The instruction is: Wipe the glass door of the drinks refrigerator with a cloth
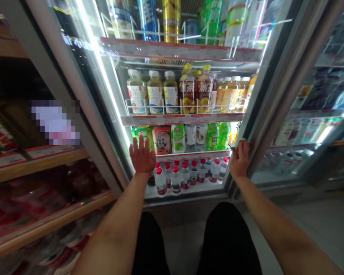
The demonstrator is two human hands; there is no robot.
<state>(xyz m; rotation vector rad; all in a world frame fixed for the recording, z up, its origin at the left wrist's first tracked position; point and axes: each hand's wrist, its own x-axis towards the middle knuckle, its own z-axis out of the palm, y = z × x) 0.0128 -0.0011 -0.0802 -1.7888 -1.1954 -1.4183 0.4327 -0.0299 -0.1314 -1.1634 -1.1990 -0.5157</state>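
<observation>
My left hand [143, 156] is raised with its fingers spread, holding nothing, in front of the lower left of a lit drinks fridge. Whether it touches the glass I cannot tell. My right hand [239, 158] is closed at the right metal door frame [271, 114]. A small dark piece [232, 146] sticks out by its fingers, too small to name. Behind the hands, the lower shelf [189, 156] bears a red drink bottle [161, 139] and several green ones. Water bottles with red caps [176, 179] stand at the bottom.
Tea bottles with white caps [154, 91] and yellow-capped bottles [205, 89] fill the middle shelf. Tall cans [171, 21] stand above. A wooden-edged rack [46, 162] is close on the left. Another fridge door [312, 126] adjoins on the right. My knees [229, 236] are below.
</observation>
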